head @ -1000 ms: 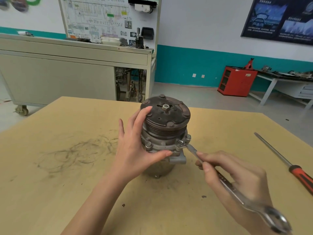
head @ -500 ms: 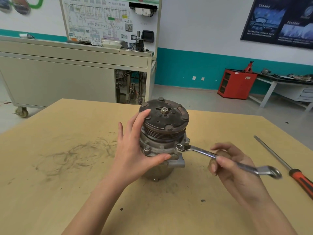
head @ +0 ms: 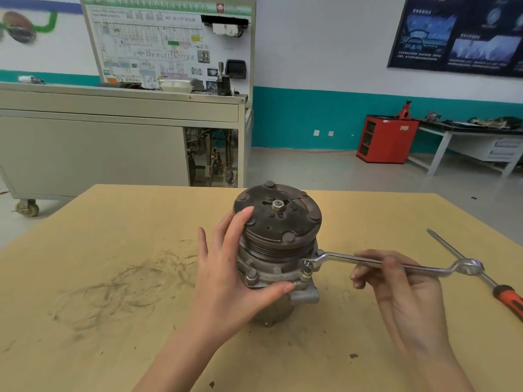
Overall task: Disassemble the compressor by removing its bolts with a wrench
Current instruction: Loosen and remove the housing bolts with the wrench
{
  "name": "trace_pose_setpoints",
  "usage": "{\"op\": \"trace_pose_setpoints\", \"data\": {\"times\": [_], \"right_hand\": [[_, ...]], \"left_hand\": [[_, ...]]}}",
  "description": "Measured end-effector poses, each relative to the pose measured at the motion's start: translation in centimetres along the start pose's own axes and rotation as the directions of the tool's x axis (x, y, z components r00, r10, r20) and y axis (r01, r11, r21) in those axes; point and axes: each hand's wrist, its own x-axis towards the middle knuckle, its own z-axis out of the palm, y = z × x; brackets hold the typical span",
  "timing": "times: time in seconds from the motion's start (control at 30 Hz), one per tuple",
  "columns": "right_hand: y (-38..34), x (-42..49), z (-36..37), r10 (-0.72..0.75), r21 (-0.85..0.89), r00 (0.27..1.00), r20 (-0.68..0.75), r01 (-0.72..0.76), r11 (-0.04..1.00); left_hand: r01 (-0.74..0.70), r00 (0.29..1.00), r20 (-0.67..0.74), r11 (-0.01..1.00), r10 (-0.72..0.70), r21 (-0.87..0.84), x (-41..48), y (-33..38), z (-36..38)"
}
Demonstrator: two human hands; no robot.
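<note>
Steel meets steel as a grey cast-metal compressor (head: 278,250), topped by a rust-brown pulley disc, stands upright mid-way across a pale wooden worktop (head: 113,278). A person's left hand (head: 226,278) braces it, the grip wrapped round its side with fingers on the pulley and thumb along the flange, apparently to stop the body turning. The right hand (head: 396,290) has its grip clamped on the shank of a shiny silver double-ended ring wrench (head: 368,260), whose near ring sits over a flange bolt (head: 307,271) at the front right. An orange-handled screwdriver (head: 506,295) lies by the wrench's free end.
</note>
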Motion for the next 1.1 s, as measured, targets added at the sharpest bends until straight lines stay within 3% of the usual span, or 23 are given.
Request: {"op": "trace_pose_setpoints", "data": {"times": [0.1, 0.17, 0.23, 0.33, 0.43, 0.47, 0.5, 0.57, 0.6, 0.63, 0.7, 0.73, 0.77, 0.83, 0.87, 0.97, 1.1], "right_hand": [[-1.0, -1.1, 0.4, -0.172, -0.238, 0.985, 0.01, 0.17, 0.956], [-1.8, -2.0, 0.6, -0.293, -0.403, 0.949, 0.113, 0.313, 0.86], [-2.9, -2.8, 0.8, -0.348, -0.589, 0.891, 0.291, 0.453, 0.669], [-4.0, -3.7, 1.4, -0.343, -0.75, 0.794, 0.503, 0.598, 0.284], [-4.5, -4.1, 2.1, -0.359, -0.743, 0.744, 0.563, 0.646, 0.174], [-4.5, -4.2, 2.5, -0.352, -0.754, 0.76, 0.546, 0.629, 0.187], [-3.9, -4.4, 3.5, -0.334, -0.773, 0.81, 0.483, 0.573, 0.271], [-2.9, -4.8, 5.4, -0.197, -0.778, 0.974, 0.115, 0.212, 0.592], [-1.9, -5.1, 5.6, -0.139, -0.724, 0.987, -0.079, 0.04, 0.689], [-1.0, -5.2, 5.8, -0.102, -0.707, 0.985, -0.138, -0.026, 0.706], [-0.3, -5.3, 6.0, -0.18, -0.549, 0.98, -0.088, 0.103, 0.829], [0.2, -5.0, 5.0, -0.226, -0.358, 0.963, -0.15, 0.16, 0.92], [0.2, -4.5, 3.8, -0.176, -0.138, 0.957, -0.232, 0.147, 0.98], [0.8, -2.9, 2.7, 0.038, 0.186, 0.985, -0.166, -0.007, 0.982], [0.5, -1.4, 2.1, 0.104, 0.234, 0.992, -0.078, -0.083, 0.969], [0.1, 2.2, 0.9, 0.165, 0.192, 0.976, 0.141, -0.191, 0.963], [-0.2, 4.6, 1.1, 0.217, 0.115, 0.938, 0.271, -0.255, 0.96]], "left_hand": [[0.0, 1.0, -0.012, 0.999, 0.0, -0.042, -0.1, -0.1, 0.1], [-0.007, 1.0, -0.016, 0.999, 0.006, -0.032, -0.1, -0.2, 0.1], [-0.019, 0.999, -0.031, 1.0, 0.018, -0.016, 0.0, -0.3, 0.2], [-0.035, 0.998, -0.048, 0.999, 0.036, 0.002, 0.0, -0.3, 0.1], [-0.042, 0.998, -0.052, 0.999, 0.043, 0.013, 0.1, -0.4, 0.1], [-0.043, 0.998, -0.052, 0.999, 0.044, 0.017, 0.0, -0.4, 0.1], [-0.04, 0.998, -0.05, 0.999, 0.041, 0.021, 0.0, -0.3, 0.2], [-0.027, 0.998, -0.047, 0.999, 0.028, 0.021, -0.1, -0.1, 0.2], [-0.023, 0.999, -0.043, 1.0, 0.024, 0.018, -0.1, 0.0, 0.2], [-0.02, 0.999, -0.039, 1.0, 0.02, 0.018, -0.1, 0.0, 0.2], [-0.014, 0.999, -0.039, 1.0, 0.015, 0.017, -0.1, 0.0, 0.2], [-0.011, 0.999, -0.037, 1.0, 0.012, 0.014, 0.1, 0.1, 0.2], [-0.007, 1.0, -0.031, 1.0, 0.007, 0.009, 0.0, 0.2, 0.2], [0.0, 1.0, -0.024, 1.0, 0.0, 0.0, 0.0, 0.4, 0.2], [0.007, 1.0, -0.018, 1.0, -0.007, -0.003, 0.0, 0.5, 0.2], [0.01, 1.0, -0.006, 1.0, -0.01, 0.008, 0.0, 0.5, 0.0], [0.021, 1.0, 0.001, 1.0, -0.021, 0.019, -0.3, 0.5, -0.1]]}}
